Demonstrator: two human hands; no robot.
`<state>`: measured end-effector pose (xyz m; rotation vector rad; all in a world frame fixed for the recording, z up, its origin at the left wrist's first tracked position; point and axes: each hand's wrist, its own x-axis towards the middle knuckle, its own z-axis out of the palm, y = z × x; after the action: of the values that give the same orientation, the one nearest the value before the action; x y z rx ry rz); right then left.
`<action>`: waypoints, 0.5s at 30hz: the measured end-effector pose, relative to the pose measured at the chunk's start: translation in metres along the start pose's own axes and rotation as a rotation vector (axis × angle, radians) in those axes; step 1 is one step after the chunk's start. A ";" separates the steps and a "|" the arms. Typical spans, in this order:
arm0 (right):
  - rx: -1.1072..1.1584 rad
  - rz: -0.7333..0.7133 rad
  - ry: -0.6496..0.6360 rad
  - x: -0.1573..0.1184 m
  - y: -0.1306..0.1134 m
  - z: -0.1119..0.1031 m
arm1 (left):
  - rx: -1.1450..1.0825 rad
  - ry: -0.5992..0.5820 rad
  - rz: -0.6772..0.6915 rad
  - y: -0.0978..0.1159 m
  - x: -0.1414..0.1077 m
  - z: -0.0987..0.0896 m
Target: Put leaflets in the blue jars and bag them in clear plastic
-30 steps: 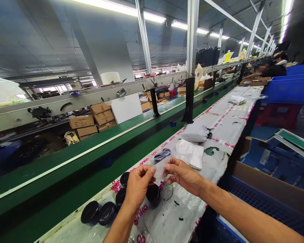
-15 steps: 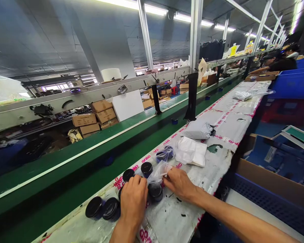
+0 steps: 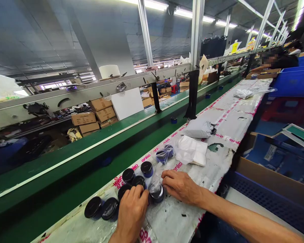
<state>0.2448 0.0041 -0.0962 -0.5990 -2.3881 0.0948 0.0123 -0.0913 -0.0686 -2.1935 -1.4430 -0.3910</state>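
Several short dark-blue cylinders with black tops (image 3: 93,207) stand on the covered bench, grouped around my hands. My left hand (image 3: 132,211) is closed, its fingers curled down among these cylinders; what they grip is hidden. To its right, a clear plastic bag (image 3: 155,178) lies partly over one cylinder (image 3: 157,193). My right hand (image 3: 180,186) pinches the edge of this bag beside that cylinder. Farther along, bagged blue cylinders (image 3: 164,154) rest against a stack of white bags (image 3: 192,150).
A green conveyor belt (image 3: 131,148) runs along the bench's left side, carrying a few blue cylinders (image 3: 174,120). A filled white plastic bag (image 3: 198,129) lies ahead. At right are a cardboard box (image 3: 263,184) and blue bins (image 3: 297,81). Another person (image 3: 285,60) sits farther down the line.
My left hand has shifted slightly down, uncovering more cylinders. My right hand has lowered a little, and the clear bag now lies lower over the cylinder between my hands.
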 end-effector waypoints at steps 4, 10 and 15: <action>-0.123 -0.114 0.037 -0.003 0.003 0.001 | -0.022 0.043 0.085 -0.003 0.000 0.001; -0.289 -0.344 0.044 -0.006 0.010 -0.004 | 0.031 0.069 0.297 -0.009 0.000 0.000; -0.338 -0.379 -0.068 -0.006 0.012 -0.005 | 0.074 0.050 0.376 -0.010 0.002 0.003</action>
<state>0.2568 0.0121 -0.0981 -0.2842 -2.5593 -0.4673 0.0036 -0.0844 -0.0675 -2.3105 -0.9720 -0.2532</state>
